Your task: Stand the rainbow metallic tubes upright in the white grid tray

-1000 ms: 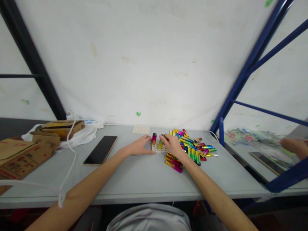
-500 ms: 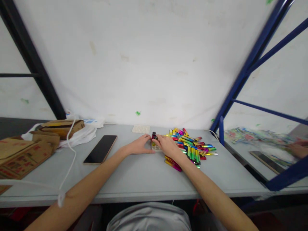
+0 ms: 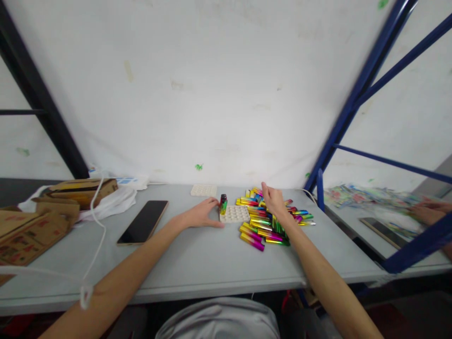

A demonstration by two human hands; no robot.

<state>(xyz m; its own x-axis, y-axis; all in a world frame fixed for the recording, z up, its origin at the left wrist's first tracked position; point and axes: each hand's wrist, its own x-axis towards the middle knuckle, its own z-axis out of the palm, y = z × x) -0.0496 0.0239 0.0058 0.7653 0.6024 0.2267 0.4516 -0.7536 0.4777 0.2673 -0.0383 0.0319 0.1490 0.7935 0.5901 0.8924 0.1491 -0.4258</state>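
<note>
My left hand (image 3: 205, 214) rests at the left end of a small white tray (image 3: 235, 214) with rows of holes. Its thumb and fingers are spread around that end, with nothing held. Upright in the tray's left end stands a shiny green-and-yellow lighter (image 3: 223, 205) with a dark top; whether another stands behind it I cannot tell. To the tray's right lies a heap of shiny multicoloured lighters (image 3: 259, 225). Over this heap is my right hand (image 3: 275, 201), its thumb pointing up and its other fingers curled. What those fingers hold, if anything, is hidden.
Another white holed tray (image 3: 204, 190) lies near the wall. A phone (image 3: 143, 222) is on the left, beyond it opened cardboard boxes (image 3: 35, 228) and a hanging white cord (image 3: 97, 235). A blue metal frame (image 3: 353, 99) stands right; past it another person's hands (image 3: 429, 212) work.
My right hand has left the tray and moved right, over the heap. The tray's holes and the upright lighter now show. My left hand stays beside the tray.
</note>
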